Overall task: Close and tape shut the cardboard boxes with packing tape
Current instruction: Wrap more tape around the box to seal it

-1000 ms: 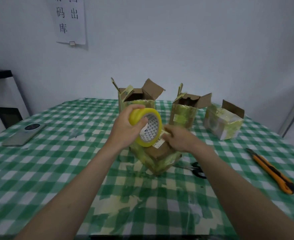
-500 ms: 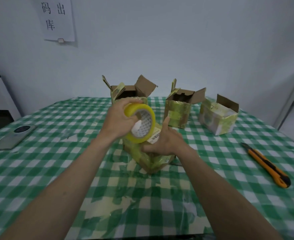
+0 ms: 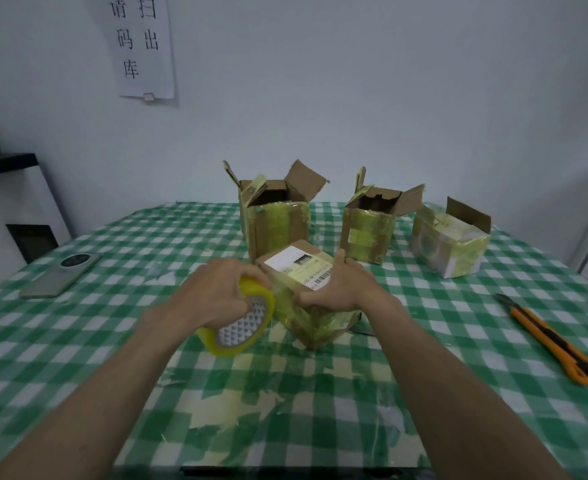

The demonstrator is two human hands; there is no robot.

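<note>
A small closed cardboard box [image 3: 297, 268] with a white label sits tilted at the table's middle, wrapped in yellowish tape. My right hand [image 3: 341, 289] grips its right side, thumb up along the top edge. My left hand [image 3: 216, 296] grips a yellow roll of packing tape [image 3: 247, 327] low against the box's left side, with tape stretched onto the box. Behind stand two open boxes [image 3: 275, 223] [image 3: 368, 230] with flaps up, and a third taped box [image 3: 448, 244] at the right with one flap raised.
An orange utility knife [image 3: 552, 341] lies at the right on the green checked tablecloth [image 3: 112, 341]. A phone [image 3: 60, 275] lies at the left. Something dark, possibly scissors [image 3: 363, 329], peeks out behind the held box. A paper sign [image 3: 140, 46] hangs on the wall.
My left hand has brought the tape roll down from above the box to its left side, near the table. My right hand shifted from the box's top to gripping its side.
</note>
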